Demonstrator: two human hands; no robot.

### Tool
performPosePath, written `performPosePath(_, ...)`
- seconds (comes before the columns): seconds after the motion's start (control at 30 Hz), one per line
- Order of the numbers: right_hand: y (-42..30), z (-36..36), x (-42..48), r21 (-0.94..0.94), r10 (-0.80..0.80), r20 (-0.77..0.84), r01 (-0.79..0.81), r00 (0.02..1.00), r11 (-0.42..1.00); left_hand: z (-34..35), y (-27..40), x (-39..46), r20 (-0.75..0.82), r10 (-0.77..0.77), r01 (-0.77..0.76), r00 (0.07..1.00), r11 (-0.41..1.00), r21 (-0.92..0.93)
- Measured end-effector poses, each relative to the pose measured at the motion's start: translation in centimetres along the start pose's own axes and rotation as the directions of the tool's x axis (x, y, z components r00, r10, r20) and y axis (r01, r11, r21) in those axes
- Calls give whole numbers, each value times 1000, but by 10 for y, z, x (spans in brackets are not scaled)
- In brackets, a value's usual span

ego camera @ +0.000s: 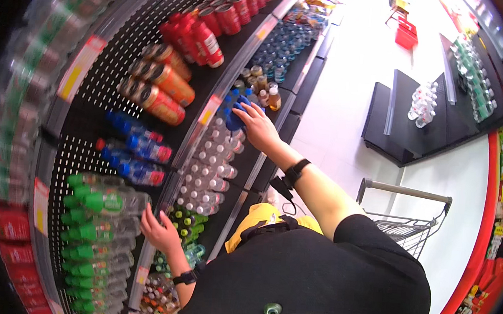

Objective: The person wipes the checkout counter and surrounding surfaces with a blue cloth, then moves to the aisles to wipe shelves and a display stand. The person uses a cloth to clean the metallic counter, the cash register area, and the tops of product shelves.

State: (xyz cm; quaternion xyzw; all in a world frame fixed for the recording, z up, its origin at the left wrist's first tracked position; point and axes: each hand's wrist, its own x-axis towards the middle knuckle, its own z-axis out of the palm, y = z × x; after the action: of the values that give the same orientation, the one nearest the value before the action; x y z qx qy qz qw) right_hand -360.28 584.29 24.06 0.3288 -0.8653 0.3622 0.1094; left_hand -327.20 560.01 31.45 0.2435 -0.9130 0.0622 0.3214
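Observation:
My right hand (257,124), stretched out from the right, holds a bunched blue cloth (236,118) at the shelf's price-label edge, above small clear bottles with white caps (208,171). My left hand (160,233) is at the lower left with its fingers apart, close to the base of a clear bottle with a green cap (112,202). Whether its fingertips touch the bottle cannot be told. This bottle lies at the top end of a long row of similar bottles (98,251). Bottles with blue labels (142,170) are between the two hands. Both wrists wear black bands.
Orange-red cans (163,101), red bottles (198,40) and red cans (227,18) stand farther along the shelf. More bottles are on the shelf below. To the right are a wire shopping cart (408,191), black display platforms (417,139) and a red basket (406,34).

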Motion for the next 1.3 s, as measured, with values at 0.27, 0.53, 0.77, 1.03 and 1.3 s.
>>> performPosePath(0.27,163,-109,-66,745,736,-37,-473,676,471,66,126,59,152,438,-289,886,779,-557)
performPosePath(0.53,279,-185,-94,405,902,-173,-807,395,431,166,300,188,156,796,-378,584,437,-816)
performPosePath(0.77,357,-231,-110,732,927,-373,-601,39,320,231,423,275,77,859,-546,505,387,-743)
performPosePath(1.03,376,-342,-105,444,427,-875,-733,-229,516,292,511,324,94,881,-542,463,365,-757)
performPosePath(1.3,446,-486,-121,-162,-22,-987,-982,160,95,345,631,343,129,896,-541,424,365,-758)
